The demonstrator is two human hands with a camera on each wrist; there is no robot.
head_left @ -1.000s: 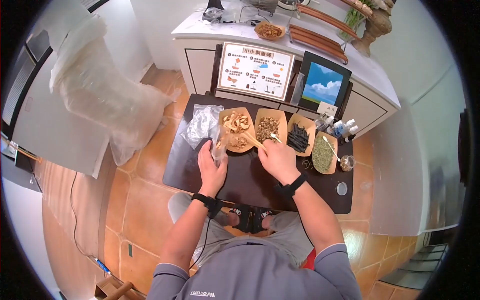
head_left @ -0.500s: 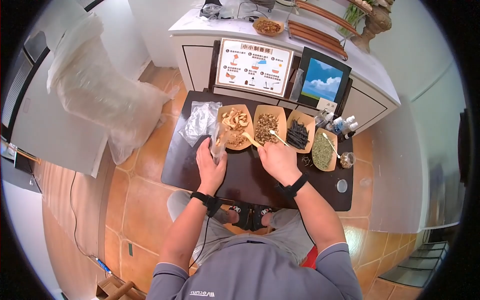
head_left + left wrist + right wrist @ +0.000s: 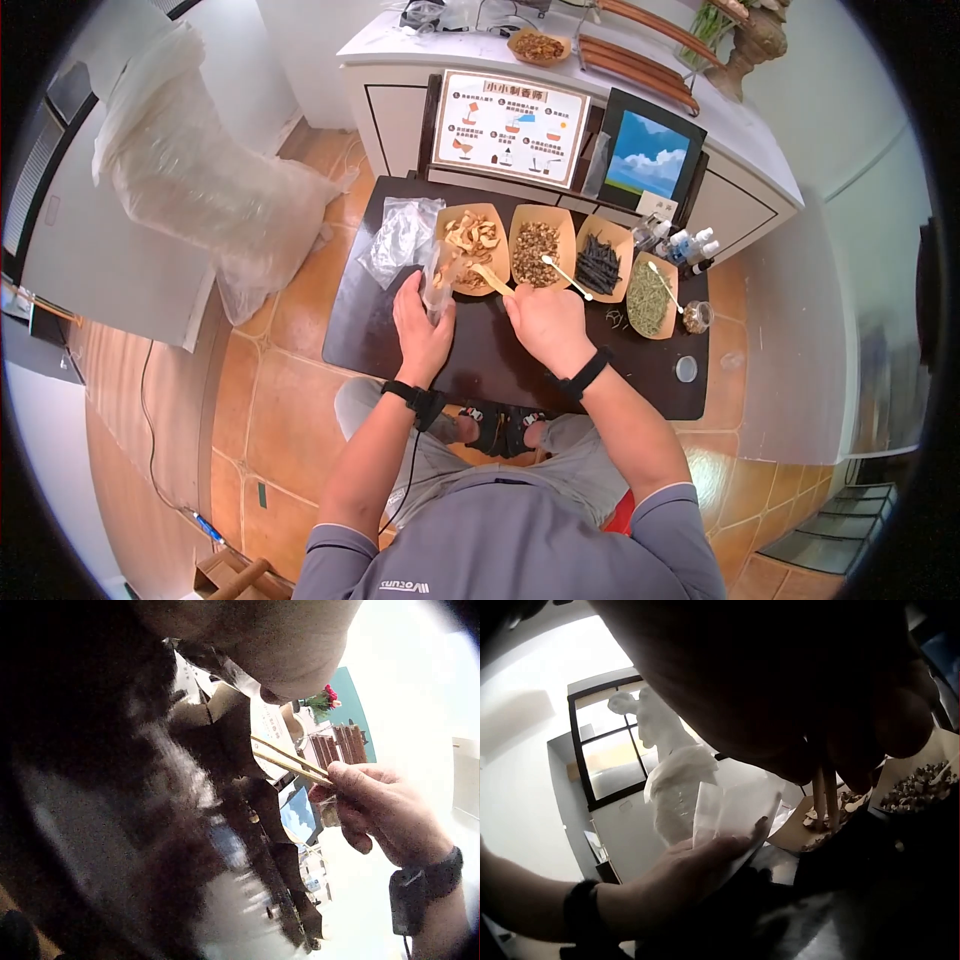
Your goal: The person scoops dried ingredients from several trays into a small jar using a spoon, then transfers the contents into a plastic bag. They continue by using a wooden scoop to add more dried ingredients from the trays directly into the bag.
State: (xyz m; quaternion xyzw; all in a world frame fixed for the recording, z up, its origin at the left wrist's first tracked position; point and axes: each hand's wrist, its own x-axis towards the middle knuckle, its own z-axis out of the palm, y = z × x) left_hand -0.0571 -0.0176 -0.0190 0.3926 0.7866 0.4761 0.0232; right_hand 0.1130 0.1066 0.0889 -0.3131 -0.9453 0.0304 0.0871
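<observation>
In the head view, my left hand (image 3: 424, 330) holds a clear plastic bag (image 3: 438, 285) upright at the near left edge of the first paper tray (image 3: 487, 213). Some pale pieces show inside the bag. That tray contains pale dried slices (image 3: 471, 234) and brownish shavings. Pinched in my right hand (image 3: 548, 325) are slim wooden tongs (image 3: 492, 278), their tips over the shavings. The left wrist view shows both tong prongs (image 3: 289, 761) reaching out from the fingers. Seen from the right wrist, the tips are down at the first tray (image 3: 791, 834).
More trays stand to the right: brown bits (image 3: 535, 250), dark sticks (image 3: 598, 265) and green dried herb (image 3: 648, 300). A white stick (image 3: 568, 280) lies across the brown-bits tray. Small bottles (image 3: 690, 248), a jar (image 3: 697, 318) and an empty plastic bag (image 3: 403, 240) share the dark table (image 3: 480, 355).
My right hand and the tongs have shifted slightly left over the first tray, uncovering more of the white stick. My left hand has stayed in place with the bag.
</observation>
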